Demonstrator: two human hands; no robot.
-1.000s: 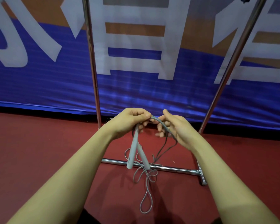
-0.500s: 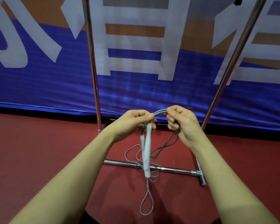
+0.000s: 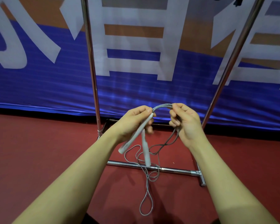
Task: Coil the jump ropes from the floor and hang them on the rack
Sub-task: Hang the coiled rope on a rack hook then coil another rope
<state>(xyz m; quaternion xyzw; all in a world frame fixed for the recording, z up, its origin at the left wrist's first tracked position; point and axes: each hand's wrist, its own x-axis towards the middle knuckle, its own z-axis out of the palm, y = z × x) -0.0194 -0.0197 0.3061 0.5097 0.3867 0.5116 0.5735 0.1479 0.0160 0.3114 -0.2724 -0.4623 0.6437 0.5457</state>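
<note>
Holding the grey jump rope (image 3: 162,106) up in front of the rack (image 3: 91,65), I grip one pale handle (image 3: 134,135) in my left hand (image 3: 132,123), fingers curled round it. A second handle (image 3: 146,149) hangs just beside it, blurred, perhaps caught by the same fingers. My right hand (image 3: 184,122) pinches the bundled cord, which arches between both hands. Loose loops trail down over the rack's base bar onto the red floor (image 3: 39,151).

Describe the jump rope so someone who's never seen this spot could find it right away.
Face the blue banner behind the metal rack. In front of the rack, both hands hold the rope: thin grey cord with two pale handles, its long loop trailing on the red floor. It is the only cord here.
</note>
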